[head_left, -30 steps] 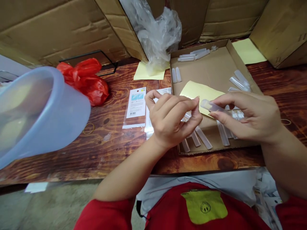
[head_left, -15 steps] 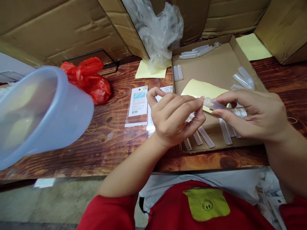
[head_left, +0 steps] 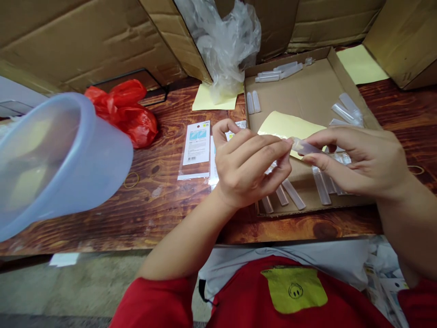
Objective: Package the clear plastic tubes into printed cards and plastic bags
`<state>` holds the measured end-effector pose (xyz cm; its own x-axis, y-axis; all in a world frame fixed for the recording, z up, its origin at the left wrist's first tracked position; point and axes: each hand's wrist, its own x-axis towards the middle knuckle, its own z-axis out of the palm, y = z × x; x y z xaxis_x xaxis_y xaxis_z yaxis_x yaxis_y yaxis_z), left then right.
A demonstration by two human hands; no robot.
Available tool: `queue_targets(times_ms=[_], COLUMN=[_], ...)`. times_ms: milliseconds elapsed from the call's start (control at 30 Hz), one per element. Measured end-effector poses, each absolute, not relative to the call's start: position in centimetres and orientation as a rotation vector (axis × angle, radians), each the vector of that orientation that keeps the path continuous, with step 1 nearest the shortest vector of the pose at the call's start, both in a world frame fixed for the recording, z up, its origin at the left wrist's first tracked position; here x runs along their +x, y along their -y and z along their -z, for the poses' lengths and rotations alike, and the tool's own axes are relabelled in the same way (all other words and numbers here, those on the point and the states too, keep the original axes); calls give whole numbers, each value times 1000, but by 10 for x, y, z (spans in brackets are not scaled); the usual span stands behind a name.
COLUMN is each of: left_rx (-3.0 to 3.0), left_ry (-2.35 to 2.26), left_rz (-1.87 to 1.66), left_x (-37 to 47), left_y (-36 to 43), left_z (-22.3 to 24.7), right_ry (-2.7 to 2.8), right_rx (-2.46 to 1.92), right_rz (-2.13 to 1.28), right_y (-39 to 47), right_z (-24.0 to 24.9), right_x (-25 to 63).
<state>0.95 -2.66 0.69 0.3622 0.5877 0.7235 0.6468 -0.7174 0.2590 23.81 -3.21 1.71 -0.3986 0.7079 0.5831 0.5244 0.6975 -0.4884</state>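
Between the thumb and fingers of my right hand (head_left: pixel 370 161) is a small translucent plastic tube (head_left: pixel 305 147), tilted, its narrow end pointing left. My left hand (head_left: pixel 252 166) is closed in a pinch, with its fingertips right at that end of the tube. Whatever those fingertips grip is too small or hidden to make out. Both hands are over the front of a shallow cardboard tray (head_left: pixel 300 98). More clear tubes (head_left: pixel 321 186) lie in the tray below my hands, some partly covered by them. A yellow paper sheet (head_left: pixel 290 125) lies under the held tube.
Left of the tray lie printed clear packets (head_left: pixel 196 143). A blue plastic bin (head_left: pixel 102 159) leans at the far left, beside a red plastic bag (head_left: pixel 126 114) and a rubber band (head_left: pixel 131 180). Crumpled clear plastic (head_left: pixel 228 45) and cardboard boxes (head_left: pixel 406 41) stand behind.
My left hand has shifted very slightly, its fingertips still at the tube's end. My right hand keeps its hold on the tube. The tray and the other things stay in place.
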Motion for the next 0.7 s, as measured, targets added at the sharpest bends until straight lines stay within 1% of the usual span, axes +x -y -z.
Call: queue_targets(times_ms=[167, 400, 567, 700], left_rx=[-2533, -2459, -2443, -2422], left_ry=[1060, 1159, 1063, 1002], left_rz=[1312, 1402, 1498, 1753], left_x=[9, 21, 23, 20], left_y=[27, 30, 33, 30], left_z=[-7, -1, -3, -7], right_ry=[2108, 2088, 2020, 1982], right_rx=[-877, -868, -905, -916], right_rz=[-258, -283, -494, -610], right_y=[31, 32, 35, 33], right_z=[-15, -13, -14, -10], right_x=[238, 238, 233, 226])
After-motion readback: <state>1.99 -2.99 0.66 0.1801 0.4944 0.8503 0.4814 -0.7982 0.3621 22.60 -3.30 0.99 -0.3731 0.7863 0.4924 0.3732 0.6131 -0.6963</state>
